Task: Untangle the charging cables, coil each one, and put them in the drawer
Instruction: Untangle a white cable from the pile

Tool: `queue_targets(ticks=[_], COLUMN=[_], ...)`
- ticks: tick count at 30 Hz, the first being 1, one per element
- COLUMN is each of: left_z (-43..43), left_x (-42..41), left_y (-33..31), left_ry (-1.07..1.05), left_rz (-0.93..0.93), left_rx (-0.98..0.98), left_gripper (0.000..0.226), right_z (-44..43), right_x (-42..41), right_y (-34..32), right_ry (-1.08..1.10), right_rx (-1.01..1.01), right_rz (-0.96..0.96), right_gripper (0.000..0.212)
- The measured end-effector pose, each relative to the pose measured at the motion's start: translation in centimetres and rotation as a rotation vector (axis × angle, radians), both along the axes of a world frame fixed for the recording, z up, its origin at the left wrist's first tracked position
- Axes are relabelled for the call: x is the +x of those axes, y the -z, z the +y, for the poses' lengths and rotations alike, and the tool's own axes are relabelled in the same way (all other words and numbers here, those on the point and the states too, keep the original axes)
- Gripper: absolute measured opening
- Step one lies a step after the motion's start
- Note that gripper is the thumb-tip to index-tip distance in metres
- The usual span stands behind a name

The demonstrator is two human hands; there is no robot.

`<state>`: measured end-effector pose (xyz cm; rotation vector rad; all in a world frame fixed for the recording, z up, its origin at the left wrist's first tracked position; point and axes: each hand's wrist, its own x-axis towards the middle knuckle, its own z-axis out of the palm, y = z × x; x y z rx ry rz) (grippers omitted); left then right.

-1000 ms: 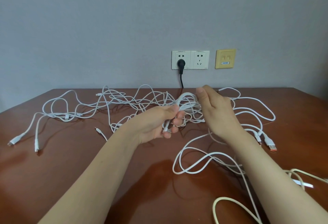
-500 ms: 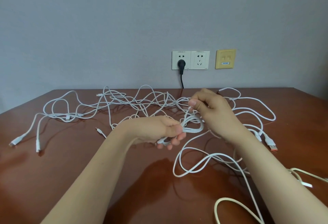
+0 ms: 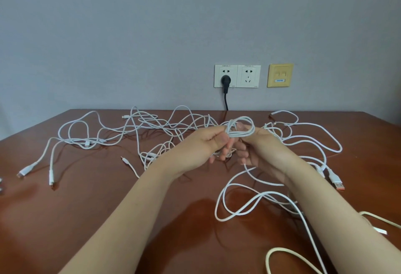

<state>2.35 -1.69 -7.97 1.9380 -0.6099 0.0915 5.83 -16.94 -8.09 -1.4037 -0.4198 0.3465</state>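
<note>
Several white charging cables (image 3: 152, 128) lie tangled across the brown wooden table (image 3: 65, 219). Above the table's middle I hold a small coil of white cable (image 3: 243, 129) between both hands. My left hand (image 3: 208, 145) grips the coil's left side with thumb and curled fingers. My right hand (image 3: 260, 148) holds its right side, fingers curled under the loops. The loose tail of this cable (image 3: 238, 204) runs down from my right hand in loops on the table. No drawer is in view.
A cable with an orange USB plug (image 3: 337, 183) lies right of my right wrist. A cream cable (image 3: 280, 252) curves at the bottom right. Connector ends (image 3: 51, 178) lie at the left. A black plug (image 3: 225, 79) sits in the wall socket behind the table.
My right hand wound another loop round the coil and came back down beside my left hand. The coil now stands higher, held between both hands.
</note>
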Motion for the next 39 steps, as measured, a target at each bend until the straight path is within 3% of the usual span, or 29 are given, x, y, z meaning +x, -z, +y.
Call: queue_targets(ticks=[3, 7, 10, 13, 17, 20, 23, 27, 32, 35, 39], left_z=[-0.2, -0.2, 0.0, 0.5, 0.6, 0.4, 0.4, -0.3, -1.2, -1.8, -1.0], left_x=[0.3, 0.8, 1.1, 1.1, 1.0, 0.5, 0.2, -0.6, -1.2, -1.3, -0.1], left_y=[-0.2, -0.1, 0.4, 0.5, 0.5, 0.3, 0.2, 0.0, -0.4, -0.3, -0.1], left_ry=[-0.161, -0.464, -0.640, -0.748, -0.748, -0.680, -0.527, -0.303, -0.148, -0.148, -0.335], left_rz=[-0.039, -0.097, -0.123, -0.146, -0.200, -0.176, -0.153, -0.183, -0.208, -0.222, -0.164], left_rx=[-0.040, 0.004, 0.122, 0.229, 0.367, 0.500, 0.573, 0.651, 0.345, 0.189, -0.063], left_gripper=[0.032, 0.036, 0.037, 0.033, 0.025, 0.032, 0.014, 0.016, 0.014, 0.032, 0.036], right_z=[0.8, 1.9, 1.9, 2.0, 1.5, 0.7, 0.2, -0.4, -2.2, -2.9, -1.9], right_x=[-0.4, -0.9, -2.0, -3.4, -3.8, -3.3, -2.7, -1.8, -0.8, 0.1, 0.4], right_y=[0.2, 0.8, 0.5, -0.3, -1.3, -1.7, -1.6, -1.5, -2.2, -1.0, -0.2], right_ry=[0.010, 0.177, 0.261, 0.287, 0.347, 0.429, 0.460, 0.405, 0.267, 0.110, 0.056], right_rx=[-0.165, -0.676, -1.014, -1.095, -1.047, -0.996, -0.919, -0.743, -0.205, -0.191, -0.322], right_rz=[-0.079, -0.596, -0.860, -1.079, -1.189, -1.162, -1.085, -0.857, -0.354, -0.097, -0.143], right_gripper=[0.034, 0.028, 0.030, 0.035, 0.026, 0.022, 0.023, 0.023, 0.018, 0.030, 0.024])
